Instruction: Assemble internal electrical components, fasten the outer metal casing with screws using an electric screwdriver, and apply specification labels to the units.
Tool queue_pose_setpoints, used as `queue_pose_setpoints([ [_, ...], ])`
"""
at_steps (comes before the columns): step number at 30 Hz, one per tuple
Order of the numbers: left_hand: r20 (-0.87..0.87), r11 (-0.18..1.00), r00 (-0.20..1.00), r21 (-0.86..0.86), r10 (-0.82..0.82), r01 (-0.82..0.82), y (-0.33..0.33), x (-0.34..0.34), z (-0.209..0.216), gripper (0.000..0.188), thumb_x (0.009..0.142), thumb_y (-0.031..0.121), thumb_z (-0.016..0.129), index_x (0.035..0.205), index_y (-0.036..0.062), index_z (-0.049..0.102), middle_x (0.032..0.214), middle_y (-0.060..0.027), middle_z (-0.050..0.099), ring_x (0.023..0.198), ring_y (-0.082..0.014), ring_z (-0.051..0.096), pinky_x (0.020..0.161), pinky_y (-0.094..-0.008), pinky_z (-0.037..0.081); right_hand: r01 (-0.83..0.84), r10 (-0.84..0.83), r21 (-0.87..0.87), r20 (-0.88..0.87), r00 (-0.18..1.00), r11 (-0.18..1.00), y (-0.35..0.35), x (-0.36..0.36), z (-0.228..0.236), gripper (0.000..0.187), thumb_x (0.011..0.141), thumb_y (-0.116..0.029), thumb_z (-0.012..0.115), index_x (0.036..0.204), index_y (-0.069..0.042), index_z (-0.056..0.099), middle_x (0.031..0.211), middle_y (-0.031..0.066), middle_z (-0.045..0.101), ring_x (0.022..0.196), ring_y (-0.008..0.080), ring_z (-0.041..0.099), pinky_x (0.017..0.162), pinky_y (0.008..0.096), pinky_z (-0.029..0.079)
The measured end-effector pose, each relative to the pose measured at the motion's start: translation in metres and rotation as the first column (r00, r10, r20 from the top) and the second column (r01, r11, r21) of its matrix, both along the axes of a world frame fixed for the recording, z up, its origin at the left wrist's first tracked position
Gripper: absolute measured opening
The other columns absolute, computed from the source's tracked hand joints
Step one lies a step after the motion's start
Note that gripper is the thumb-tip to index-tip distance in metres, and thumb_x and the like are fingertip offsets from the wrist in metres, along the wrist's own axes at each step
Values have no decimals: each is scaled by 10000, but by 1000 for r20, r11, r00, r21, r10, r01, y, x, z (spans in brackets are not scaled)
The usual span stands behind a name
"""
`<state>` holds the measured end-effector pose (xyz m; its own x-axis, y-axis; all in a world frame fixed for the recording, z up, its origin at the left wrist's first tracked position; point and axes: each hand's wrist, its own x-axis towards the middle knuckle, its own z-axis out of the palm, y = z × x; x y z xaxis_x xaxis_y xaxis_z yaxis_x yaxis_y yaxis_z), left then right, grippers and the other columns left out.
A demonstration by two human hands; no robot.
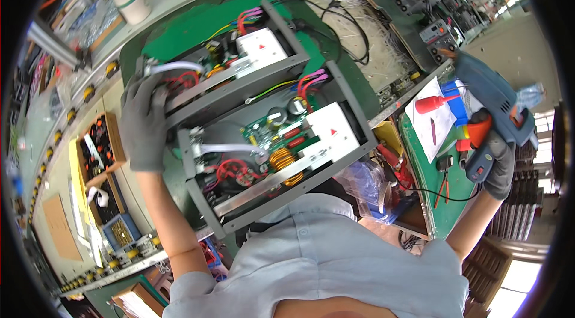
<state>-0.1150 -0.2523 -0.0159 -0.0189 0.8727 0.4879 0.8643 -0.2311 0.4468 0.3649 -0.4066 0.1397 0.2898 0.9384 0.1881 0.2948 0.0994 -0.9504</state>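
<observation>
Two open grey metal chassis lie side by side on a green mat. The nearer chassis holds a green circuit board, a copper-wound coil, red wires and a white cover. My left hand, in a grey glove, grips the left end of the farther chassis; its fingertips are partly hidden. Out to the right, my gloved right hand is closed around the handle of a blue-green power drill. The drill points up and left, away from both chassis.
Left of the chassis stand a wooden parts box and a blue bin of small fasteners. A red squeeze bottle and orange-handled pliers lie on the right-hand green surface. Black cable loops behind; control boxes stand far right.
</observation>
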Motion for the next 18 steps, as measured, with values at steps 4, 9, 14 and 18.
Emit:
queue_pose_setpoints([
  [4,69,998,997,-56,-30,34,-2,-16,-7,267,869,161,562,1089,23,619,1105,-147,598,1057,-273,558,917,-335,407,448,-452,84,41,891,890,-27,59,-28,427,796,-198,651,1146,13,529,944,65,610,793,117,608,662,253,509],
  [9,102,993,994,-106,-43,54,2,-15,-4,291,904,156,526,1134,-14,585,1092,-134,599,1029,-235,570,904,-313,415,631,-618,-10,195,762,775,-20,155,-107,292,753,-222,684,984,-58,613,802,-19,569,647,81,501,585,235,412],
  [14,228,979,973,-204,30,18,-2,-23,-6,282,898,148,529,1121,-12,597,1099,-126,613,1046,-227,574,913,-326,423,702,-682,-60,193,706,710,20,234,-224,333,717,-285,709,947,-55,637,776,7,610,664,133,559,617,304,455],
  [18,266,995,964,-95,11,15,-10,-4,-2,292,871,171,568,1106,3,614,1082,-117,628,948,-215,607,858,-315,458,792,-603,-85,601,525,605,33,271,-260,366,760,-389,675,905,-54,666,761,74,653,622,203,563,613,371,464],
])
